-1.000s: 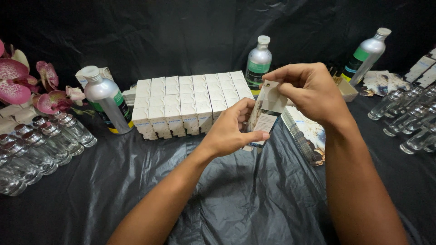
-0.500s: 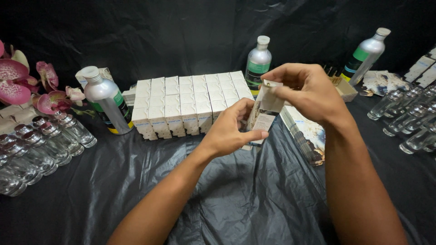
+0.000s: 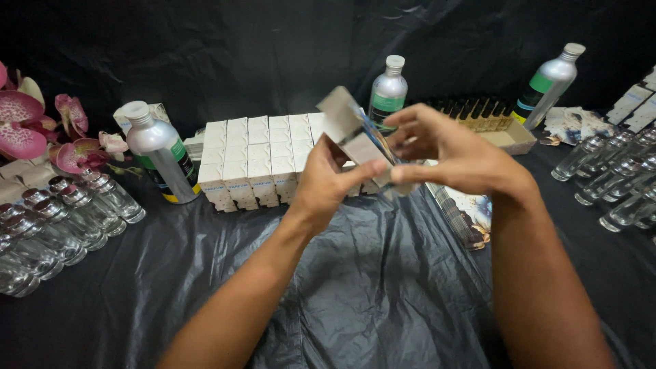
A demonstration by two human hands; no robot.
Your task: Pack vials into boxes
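Note:
Both my hands hold one small white carton (image 3: 355, 137) above the black plastic sheet (image 3: 369, 294). My left hand (image 3: 328, 181) grips its lower part from the left, thumb across the front. My right hand (image 3: 447, 150) pinches its right side with thumb and fingers. The carton is tilted, its open end flap pointing up and left. Just behind it stands a block of several identical white cartons (image 3: 256, 157) in rows.
Silver bottles with green labels stand at left (image 3: 158, 152), centre back (image 3: 388, 92) and right back (image 3: 551, 82). Clear glass vials lie in rows at left (image 3: 61, 219) and right (image 3: 615, 181). Pink orchid flowers (image 3: 41, 126) sit far left; a tray of dark tubes (image 3: 488, 123) at back right.
The carton has been tilted and turned in my hands, and its flap now sticks up to the left. Both hands stay on it, slightly shifted.

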